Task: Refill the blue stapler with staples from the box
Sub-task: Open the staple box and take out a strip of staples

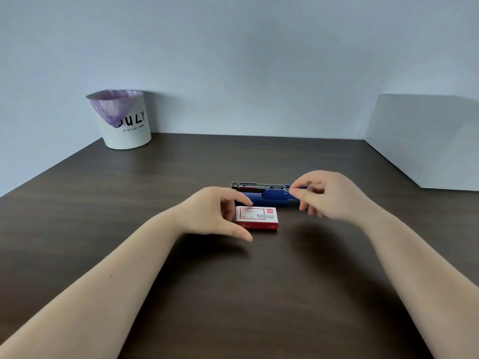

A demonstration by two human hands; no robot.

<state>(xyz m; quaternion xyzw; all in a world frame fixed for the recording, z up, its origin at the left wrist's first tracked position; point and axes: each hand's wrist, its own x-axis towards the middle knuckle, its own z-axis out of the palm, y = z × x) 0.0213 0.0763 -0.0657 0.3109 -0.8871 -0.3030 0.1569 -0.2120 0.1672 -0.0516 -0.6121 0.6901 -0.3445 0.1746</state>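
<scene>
The blue stapler [261, 199] lies opened flat on the dark wooden table [233, 294], with its metal staple channel [259, 185] exposed along the far side. Just in front of it lies a closed red-and-white staple box [259, 218]. My left hand [215, 211] hovers at the box's left end; forefinger and thumb are spread on either side of it and I see no firm grip. My right hand [329, 195] is at the stapler's right, hinge end, thumb and forefinger pinched together on that end.
A white paper bin [124, 125] with a purple liner stands at the table's back left corner against the wall. A pale wall panel [427, 141] borders the table's right side. Both forearms reach in from the near edge.
</scene>
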